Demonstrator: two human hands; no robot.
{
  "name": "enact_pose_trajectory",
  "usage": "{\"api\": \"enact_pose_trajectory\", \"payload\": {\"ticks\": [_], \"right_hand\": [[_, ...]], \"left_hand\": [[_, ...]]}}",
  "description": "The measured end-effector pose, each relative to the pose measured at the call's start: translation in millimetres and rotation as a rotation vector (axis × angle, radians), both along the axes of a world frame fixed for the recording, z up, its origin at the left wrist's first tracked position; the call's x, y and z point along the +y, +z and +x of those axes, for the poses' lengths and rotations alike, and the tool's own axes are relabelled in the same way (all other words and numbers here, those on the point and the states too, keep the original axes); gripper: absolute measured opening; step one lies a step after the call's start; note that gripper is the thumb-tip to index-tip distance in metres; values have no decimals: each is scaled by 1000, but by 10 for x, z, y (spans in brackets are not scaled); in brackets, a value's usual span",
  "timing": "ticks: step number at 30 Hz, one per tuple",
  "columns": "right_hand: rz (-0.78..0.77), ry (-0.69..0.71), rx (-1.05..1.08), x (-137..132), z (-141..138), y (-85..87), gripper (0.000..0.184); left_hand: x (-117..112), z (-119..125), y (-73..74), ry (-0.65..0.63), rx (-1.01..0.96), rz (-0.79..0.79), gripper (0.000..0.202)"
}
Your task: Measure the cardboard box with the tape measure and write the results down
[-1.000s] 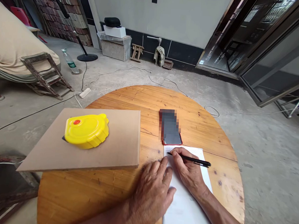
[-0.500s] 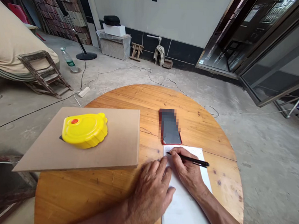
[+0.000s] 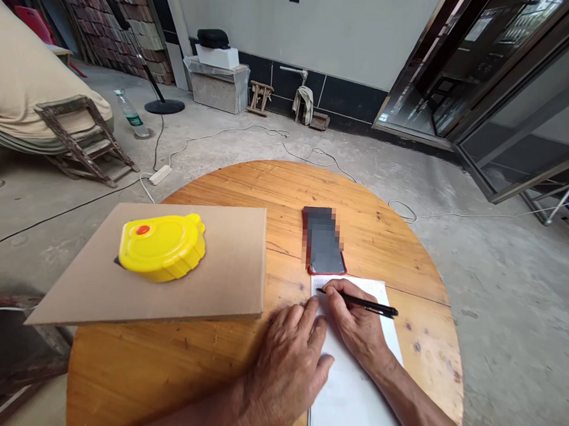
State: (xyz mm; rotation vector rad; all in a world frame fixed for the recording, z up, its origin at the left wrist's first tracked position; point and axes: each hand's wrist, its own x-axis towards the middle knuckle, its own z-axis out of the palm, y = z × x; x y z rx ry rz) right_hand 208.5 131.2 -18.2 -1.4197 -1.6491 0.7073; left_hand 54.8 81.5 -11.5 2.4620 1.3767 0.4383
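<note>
My right hand grips a black pen, its tip on the top left part of a white paper pad. Small, faint writing shows along the pad's upper edge, too small to read. My left hand lies flat with fingers spread, partly on the pad's left edge and partly on the wooden table. Just beyond the pad lies a phone in a red case, its screen blurred out. To the left, a yellow tape measure with a red button rests on a flat cardboard box.
The round wooden table carries all of these; the cardboard overhangs its left edge. On the floor are a power strip with cables, a wooden stool, a plastic bottle and a stand's round base. A glass door stands at right.
Hardly anything differs. Both hands and the pen keep nearly the same place on the pad.
</note>
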Motion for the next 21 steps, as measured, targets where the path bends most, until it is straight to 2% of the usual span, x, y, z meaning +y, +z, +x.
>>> {"api": "enact_pose_trajectory", "payload": {"ticks": [5, 13, 21], "right_hand": [[-21, -7, 9, 4, -1, 11, 19], [-100, -59, 129, -10, 29, -80, 21], [-61, -50, 117, -24, 65, -59, 20]], "left_hand": [[24, -1, 2, 1, -5, -18, 34], [34, -3, -7, -11, -8, -2, 38], [31, -10, -22, -14, -14, -5, 42]]}}
